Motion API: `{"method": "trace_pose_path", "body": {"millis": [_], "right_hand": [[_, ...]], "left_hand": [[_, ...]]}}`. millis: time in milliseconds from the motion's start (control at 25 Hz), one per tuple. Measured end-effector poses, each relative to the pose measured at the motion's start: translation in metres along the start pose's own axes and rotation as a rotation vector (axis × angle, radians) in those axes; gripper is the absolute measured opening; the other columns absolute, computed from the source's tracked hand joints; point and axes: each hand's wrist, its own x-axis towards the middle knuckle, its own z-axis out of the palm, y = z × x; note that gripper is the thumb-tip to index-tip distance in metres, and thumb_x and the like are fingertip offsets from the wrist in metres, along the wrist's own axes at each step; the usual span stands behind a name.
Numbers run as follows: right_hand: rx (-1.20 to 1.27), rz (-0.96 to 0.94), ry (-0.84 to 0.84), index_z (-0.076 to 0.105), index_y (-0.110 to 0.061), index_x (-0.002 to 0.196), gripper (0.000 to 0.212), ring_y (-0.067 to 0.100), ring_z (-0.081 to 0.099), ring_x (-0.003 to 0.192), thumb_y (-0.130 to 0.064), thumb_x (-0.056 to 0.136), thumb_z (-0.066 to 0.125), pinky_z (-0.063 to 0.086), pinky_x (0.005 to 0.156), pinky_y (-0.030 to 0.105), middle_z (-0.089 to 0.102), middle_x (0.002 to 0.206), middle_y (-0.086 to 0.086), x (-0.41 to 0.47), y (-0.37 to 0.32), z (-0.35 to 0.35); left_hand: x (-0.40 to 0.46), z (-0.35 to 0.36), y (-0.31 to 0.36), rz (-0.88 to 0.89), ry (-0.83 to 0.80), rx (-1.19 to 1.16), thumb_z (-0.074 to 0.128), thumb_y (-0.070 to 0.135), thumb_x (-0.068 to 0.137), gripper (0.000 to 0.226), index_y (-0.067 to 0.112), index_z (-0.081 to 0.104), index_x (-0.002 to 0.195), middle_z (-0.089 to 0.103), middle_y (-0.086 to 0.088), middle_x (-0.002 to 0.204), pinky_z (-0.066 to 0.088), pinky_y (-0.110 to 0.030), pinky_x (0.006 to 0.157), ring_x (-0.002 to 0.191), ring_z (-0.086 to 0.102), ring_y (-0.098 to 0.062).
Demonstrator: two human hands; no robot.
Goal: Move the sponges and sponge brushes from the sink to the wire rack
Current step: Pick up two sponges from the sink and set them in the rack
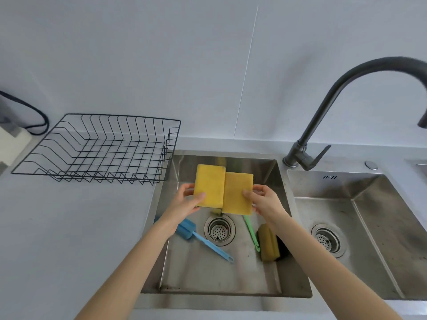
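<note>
Head view: the left hand (188, 200) grips one yellow sponge (209, 185) and the right hand (265, 199) grips a second yellow sponge (238, 192). Both sponges are held side by side, edges touching, above the left sink basin (231, 273). On the basin floor lie a blue sponge brush (201, 237), a green sponge brush (250, 232) and a third sponge (268, 242). The wire rack (101, 148) stands on the desk (69, 227), left of the basin.
</note>
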Motion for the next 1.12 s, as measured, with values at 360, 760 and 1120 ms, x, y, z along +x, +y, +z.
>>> {"method": "trace_pose_path", "body": {"millis": [360,760,1120], "right_hand": [[-0.020,-0.132,-0.091,0.048,-0.002,0.123,0.041,0.024,0.058,0.096,-0.012,0.086,0.063,0.050,0.068,0.023,0.057,0.106,0.010,0.012,-0.059,0.032],[-0.104,-0.171,-0.187,0.049,-0.005,0.119,0.036,0.024,0.059,0.098,-0.017,0.088,0.062,0.051,0.085,0.031,0.058,0.110,0.010,0.033,-0.108,0.093],[-0.271,-0.212,-0.171,0.052,-0.005,0.113,0.033,0.026,0.063,0.097,-0.021,0.086,0.064,0.054,0.088,0.034,0.061,0.111,0.013,0.081,-0.149,0.151]], "left_hand": [[-0.001,-0.042,0.038,0.135,0.129,0.072,0.060,0.020,0.085,0.042,0.013,0.042,0.122,0.048,-0.005,0.120,0.048,-0.034,0.092,0.111,0.053,-0.021],[0.013,-0.107,0.072,0.176,0.256,0.121,0.058,0.024,0.086,0.046,0.012,0.042,0.127,0.051,-0.006,0.122,0.048,-0.031,0.090,0.103,0.055,-0.021],[0.058,-0.178,0.077,0.093,0.401,0.056,0.055,0.020,0.088,0.046,0.008,0.040,0.130,0.049,-0.015,0.134,0.046,-0.032,0.089,0.113,0.054,-0.027]]}}
